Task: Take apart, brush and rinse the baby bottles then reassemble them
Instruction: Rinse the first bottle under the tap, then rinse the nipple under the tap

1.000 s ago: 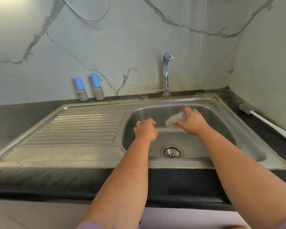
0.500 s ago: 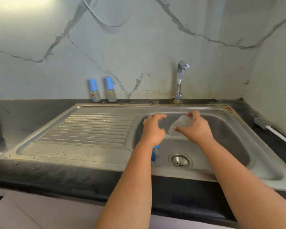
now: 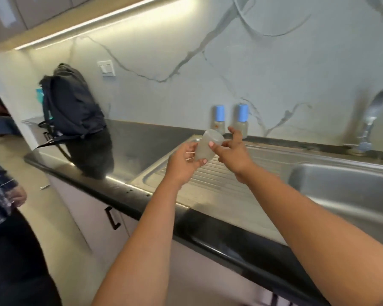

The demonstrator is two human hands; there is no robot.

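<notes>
Both hands have left the basin and now hold the clear bottle body (image 3: 206, 146) up over the ribbed drainboard (image 3: 210, 180). Left hand (image 3: 184, 161) grips its lower end with fingers and thumb curled round it; right hand (image 3: 231, 151) pinches its upper part, index finger raised. 2 blue-capped bottles (image 3: 230, 120) stand behind at the wall. Tap (image 3: 372, 120) and basin (image 3: 341, 184) now lie to the right; a black backpack (image 3: 72, 111) has come into view on the counter.

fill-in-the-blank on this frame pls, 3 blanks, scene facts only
1. Both hands hold a clear bottle body above the sink's ____.
2. The two capped bottles by the wall have ____ caps.
3. A black ____ stands on the counter at the left.

Missing words: drainboard; blue; backpack
</notes>
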